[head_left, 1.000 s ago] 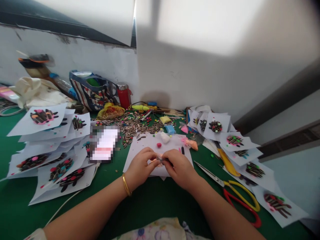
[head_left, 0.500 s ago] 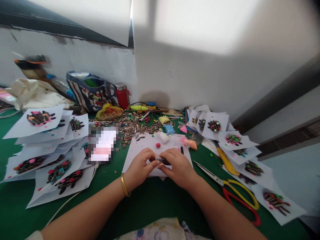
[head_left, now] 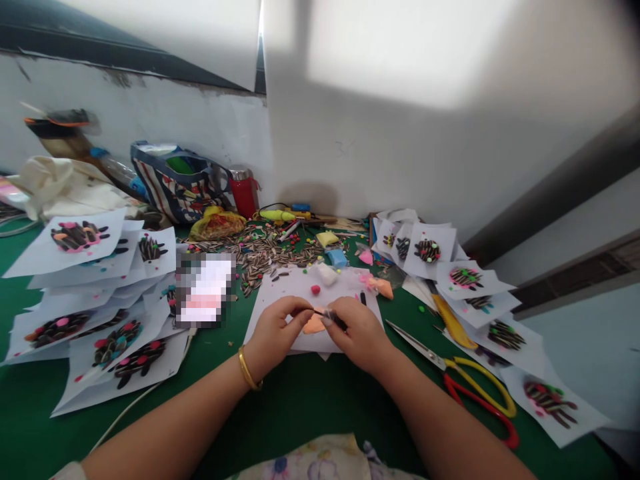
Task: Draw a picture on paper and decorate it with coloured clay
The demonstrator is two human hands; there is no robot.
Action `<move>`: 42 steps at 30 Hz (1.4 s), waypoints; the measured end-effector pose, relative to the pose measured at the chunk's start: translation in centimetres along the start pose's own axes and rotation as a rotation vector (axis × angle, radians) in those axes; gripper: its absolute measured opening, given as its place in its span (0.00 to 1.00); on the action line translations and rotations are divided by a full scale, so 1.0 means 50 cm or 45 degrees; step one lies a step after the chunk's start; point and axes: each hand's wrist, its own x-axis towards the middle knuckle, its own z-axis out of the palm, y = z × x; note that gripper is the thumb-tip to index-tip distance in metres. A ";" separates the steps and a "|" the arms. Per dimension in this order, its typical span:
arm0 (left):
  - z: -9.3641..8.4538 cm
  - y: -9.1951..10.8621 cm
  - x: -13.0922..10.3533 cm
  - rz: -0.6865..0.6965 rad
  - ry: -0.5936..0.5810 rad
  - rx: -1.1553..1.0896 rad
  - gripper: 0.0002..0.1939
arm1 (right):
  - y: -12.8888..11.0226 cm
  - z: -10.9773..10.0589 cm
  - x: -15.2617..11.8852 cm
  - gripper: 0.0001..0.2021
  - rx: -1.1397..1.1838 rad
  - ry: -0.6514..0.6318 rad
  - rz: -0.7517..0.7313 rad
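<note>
Over the white paper [head_left: 270, 303], my right hand [head_left: 357, 333] is closed on a black lump [head_left: 339, 322], which looks like soft modelling clay. A thin dark strand [head_left: 319, 311] runs from it to the pinched fingertips of my left hand [head_left: 277, 333]. Beneath my fingers a flat orange clay piece [head_left: 314, 325] lies on the paper. Just beyond are a small red clay ball [head_left: 315, 289] and a white lump [head_left: 327, 274]. A wrapped orange clay piece [head_left: 384, 288] sits at the paper's right edge.
Scissors [head_left: 440, 363] and a yellow-handled cutter [head_left: 453, 323] lie to the right. Seed-decorated paper sheets [head_left: 90, 277] are stacked at left, others [head_left: 555, 400] at right. Loose sunflower seeds [head_left: 265, 260] spread behind the paper. A phone [head_left: 207, 290], red flask [head_left: 244, 192] and bag [head_left: 175, 183] stand leftward.
My hands have drawn slightly apart, and a thin dark strand now shows between them. The orange piece under my fingers has come into view.
</note>
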 end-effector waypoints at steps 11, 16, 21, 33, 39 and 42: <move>-0.002 -0.002 0.004 0.000 -0.104 -0.004 0.09 | -0.006 0.002 -0.002 0.06 -0.031 -0.120 -0.086; -0.011 -0.010 0.015 -0.167 0.176 -0.288 0.10 | 0.060 -0.021 0.008 0.12 -0.221 0.175 0.191; 0.000 -0.019 0.014 -0.432 0.045 -0.807 0.17 | 0.137 -0.013 0.017 0.18 -0.482 0.144 0.276; 0.010 -0.003 0.009 -0.526 -0.172 -1.088 0.16 | 0.012 -0.008 0.005 0.18 0.167 0.126 -0.051; 0.010 -0.002 0.005 -0.521 -0.183 -0.969 0.15 | -0.031 0.012 -0.007 0.18 0.160 0.169 -0.065; 0.011 0.005 0.002 -0.530 -0.186 -0.937 0.15 | -0.025 0.012 -0.006 0.15 0.055 0.215 -0.117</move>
